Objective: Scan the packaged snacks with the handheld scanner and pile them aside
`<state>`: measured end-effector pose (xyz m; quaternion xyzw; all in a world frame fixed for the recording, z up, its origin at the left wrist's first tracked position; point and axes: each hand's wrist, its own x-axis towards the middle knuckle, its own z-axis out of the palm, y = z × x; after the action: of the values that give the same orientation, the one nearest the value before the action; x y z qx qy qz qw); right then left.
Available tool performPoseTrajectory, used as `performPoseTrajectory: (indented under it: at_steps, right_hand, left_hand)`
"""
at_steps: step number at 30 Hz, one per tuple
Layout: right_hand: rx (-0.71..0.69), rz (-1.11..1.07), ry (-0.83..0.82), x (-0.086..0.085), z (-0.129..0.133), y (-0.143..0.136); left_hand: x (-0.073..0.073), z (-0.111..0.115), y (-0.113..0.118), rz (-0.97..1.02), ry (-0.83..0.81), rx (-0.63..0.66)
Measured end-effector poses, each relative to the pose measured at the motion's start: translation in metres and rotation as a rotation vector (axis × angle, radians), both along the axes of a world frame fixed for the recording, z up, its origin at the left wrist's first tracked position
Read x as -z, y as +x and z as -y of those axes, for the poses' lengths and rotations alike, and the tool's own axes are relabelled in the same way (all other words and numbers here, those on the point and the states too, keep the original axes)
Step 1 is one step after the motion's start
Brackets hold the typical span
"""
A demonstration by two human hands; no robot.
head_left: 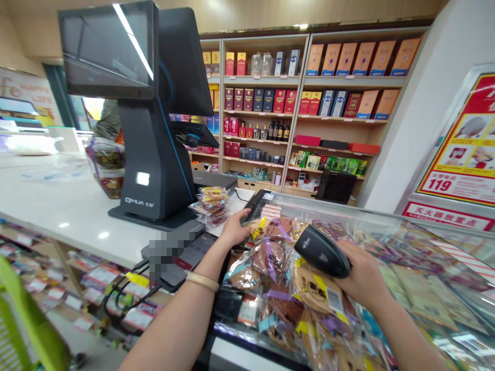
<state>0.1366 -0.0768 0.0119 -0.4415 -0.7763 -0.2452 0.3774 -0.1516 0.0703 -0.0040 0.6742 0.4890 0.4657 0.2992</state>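
Observation:
My right hand [361, 273] is wrapped round a black barcode scanner [323, 252], whose head points left above a pile of cookies in clear wrappers [284, 306]. Just below the scanner, a wrapped round cookie [315, 288] shows a yellow label and a barcode. At the far left edge of the pile, my left hand [236, 229] is closed on a wrapped cookie [258, 228] with a yellow strip; its fingertips are hidden. A smaller stack of wrapped cookies [212, 206] sits on the white counter beyond my left hand.
A dark checkout terminal [158, 154] stands on the white counter [58, 206]. A phone [189, 257] lies left of my left forearm, near several cables [127, 296]. Packaged snacks [421, 288] fill the glass case at right. Shelves of boxes [259, 100] line the back wall.

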Motion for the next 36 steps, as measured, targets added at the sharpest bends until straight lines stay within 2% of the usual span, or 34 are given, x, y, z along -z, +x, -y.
performPoseTrajectory:
  at_steps: [3,5,7,10,17,21,24,27,32,36]
  right_hand:
    - [-0.021,-0.004,-0.007,-0.002,0.000,-0.001]
    - [-0.025,-0.009,-0.028,-0.002,0.000,-0.002]
    - [-0.021,-0.010,-0.035,-0.002,0.000,-0.001]
    - [-0.014,-0.006,-0.024,-0.001,0.000,-0.001]
    - [-0.010,-0.010,-0.037,-0.002,0.000,-0.001]
    - [-0.013,-0.008,-0.029,-0.001,0.000,0.000]
    - [-0.006,-0.015,-0.035,0.000,-0.001,0.000]
    - [-0.012,-0.018,-0.049,0.001,-0.001,-0.001]
    - [-0.011,-0.040,-0.050,0.001,-0.002,-0.001]
    - [-0.010,-0.066,-0.071,0.000,0.000,-0.003]
  left_hand:
    - [0.009,0.001,0.004,-0.565,0.029,0.052]
    - [0.012,0.002,0.005,-0.769,-0.007,0.044]
    - [0.012,0.002,0.006,-0.848,-0.001,0.020]
    - [0.013,0.002,0.006,-0.824,0.059,-0.035]
    - [0.013,0.000,0.003,-0.465,0.274,-0.189]
    - [0.008,-0.002,0.002,-0.202,0.475,-0.195]
    - [0.003,0.000,0.001,-0.026,0.528,-0.184]
    - [-0.002,0.003,0.002,0.235,0.416,-0.161]
    - [-0.006,0.008,0.009,0.853,-0.004,-0.013]
    - [-0.009,0.012,0.014,1.028,-0.125,0.096]
